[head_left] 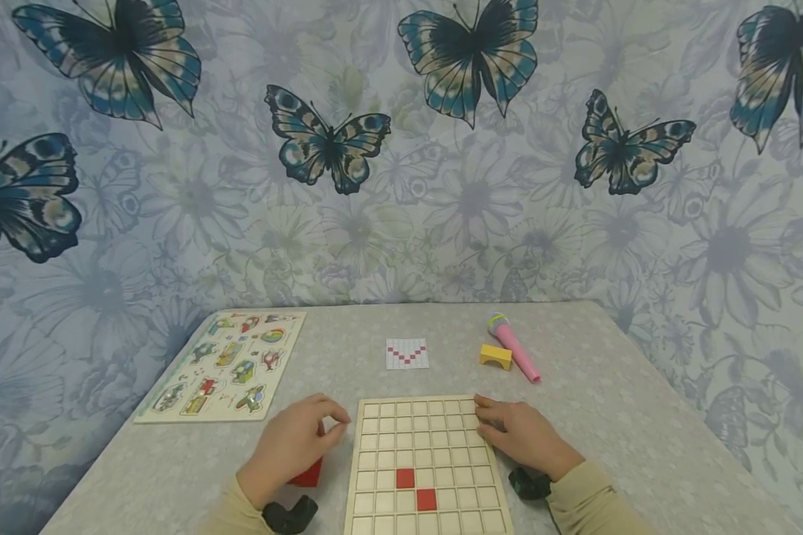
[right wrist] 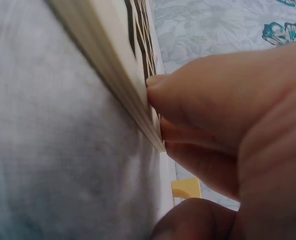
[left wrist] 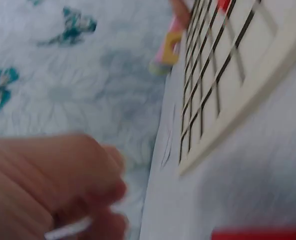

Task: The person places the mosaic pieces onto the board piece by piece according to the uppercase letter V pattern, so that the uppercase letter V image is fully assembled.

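A pale wooden grid board (head_left: 375,457) lies in front of me with two red square tiles, one (head_left: 404,478) diagonal to the other (head_left: 426,499). My left hand (head_left: 301,435) hovers left of the board, fingers loosely curved and thumb tip close to the index fingertip; nothing shows held, and it is blurred in the left wrist view. Beneath it, partly hidden, sits a red thing (head_left: 308,473). My right hand (head_left: 525,435) rests at the board's far right corner. In the right wrist view, its fingertips (right wrist: 157,84) touch the board's top and edge.
Behind the board lies a small grid card (head_left: 407,354) with a red V pattern. A yellow arch block (head_left: 495,357) and a pink toy microphone (head_left: 517,349) are at the back right. A picture puzzle board (head_left: 224,364) lies at left. A patterned wall backs the table.
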A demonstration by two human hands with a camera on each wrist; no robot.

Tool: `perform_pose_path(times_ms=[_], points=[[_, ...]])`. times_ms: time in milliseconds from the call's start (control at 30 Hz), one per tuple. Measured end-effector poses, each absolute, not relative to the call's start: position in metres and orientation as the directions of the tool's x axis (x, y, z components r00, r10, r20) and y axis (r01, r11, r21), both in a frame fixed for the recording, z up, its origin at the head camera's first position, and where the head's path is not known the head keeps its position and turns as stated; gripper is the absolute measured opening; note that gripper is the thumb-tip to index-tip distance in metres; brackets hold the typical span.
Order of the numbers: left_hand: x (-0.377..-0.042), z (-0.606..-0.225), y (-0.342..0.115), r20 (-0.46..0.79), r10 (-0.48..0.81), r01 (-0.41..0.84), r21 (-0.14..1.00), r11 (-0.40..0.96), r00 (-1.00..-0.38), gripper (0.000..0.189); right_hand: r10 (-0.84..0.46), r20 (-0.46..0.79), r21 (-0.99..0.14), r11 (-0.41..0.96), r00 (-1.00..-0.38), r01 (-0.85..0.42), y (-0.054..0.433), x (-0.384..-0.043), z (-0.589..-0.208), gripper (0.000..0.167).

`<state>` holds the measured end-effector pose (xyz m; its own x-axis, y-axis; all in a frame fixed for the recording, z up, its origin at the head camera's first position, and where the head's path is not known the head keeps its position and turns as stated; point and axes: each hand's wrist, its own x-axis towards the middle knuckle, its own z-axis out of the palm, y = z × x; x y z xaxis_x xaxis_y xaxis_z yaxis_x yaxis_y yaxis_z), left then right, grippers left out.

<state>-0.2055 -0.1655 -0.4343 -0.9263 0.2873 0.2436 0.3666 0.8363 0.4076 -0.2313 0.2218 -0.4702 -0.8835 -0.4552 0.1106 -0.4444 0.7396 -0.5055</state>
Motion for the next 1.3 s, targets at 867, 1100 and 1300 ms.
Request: perform_pose_path(times_ms=[867, 1100, 1300], points=[[-0.230, -0.444, -0.229, -0.135, 0.136, 0.041, 0.546, 0.837, -0.982, 0.021, -0.452, 0.113, -0.492, 0.748, -0.885, -0.445, 0.222, -0.231, -0.471, 0.042], [-0.228, -0.443, -0.226, -0.120, 0.134, 0.052, 0.528, 0.847, -0.984, 0.021, -0.447, 0.108, -0.499, 0.749, -0.888, -0.437, 0.221, -0.230, -0.470, 0.042], [-0.226, -0.441, -0.224, -0.096, 0.126, 0.057, 0.525, 0.849, -0.987, 0.026, -0.453, 0.114, -0.513, 0.735, -0.884, -0.443, 0.222, -0.231, -0.472, 0.042]])
